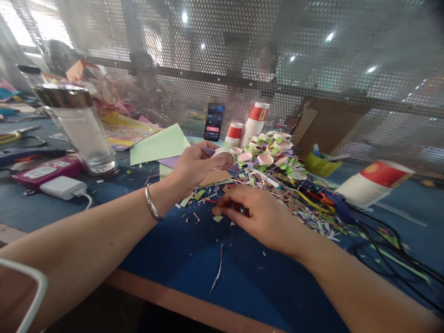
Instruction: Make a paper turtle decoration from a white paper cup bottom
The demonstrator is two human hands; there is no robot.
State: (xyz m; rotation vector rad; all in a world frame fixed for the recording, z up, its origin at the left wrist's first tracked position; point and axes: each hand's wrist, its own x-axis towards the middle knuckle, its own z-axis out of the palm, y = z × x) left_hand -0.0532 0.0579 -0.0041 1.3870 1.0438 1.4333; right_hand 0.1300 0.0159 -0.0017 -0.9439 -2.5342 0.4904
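My left hand (194, 166), with a silver bangle at the wrist, holds a small round white-rimmed cup piece (224, 159) above the blue table, its pinkish-brown face turned toward me. A purple bit shows near the fingertips. Lower and to the right, my right hand (251, 212) has its thumb and forefinger pinched at a small round brown disc (217, 211) close to the table top. A pale green scrap (218, 218) lies just below the disc. Behind the hands is a pile of similar round pieces (274, 152) with green and purple paper bits.
Paper scraps (321, 224) cover the middle right. Paper cup stacks (255, 127) stand behind and at right (376, 185). Glue guns (336, 206) with black cables lie at right. A glass bottle (81, 132), white charger (64, 187), green paper (159, 145) and phone (212, 130) are around the left and back.
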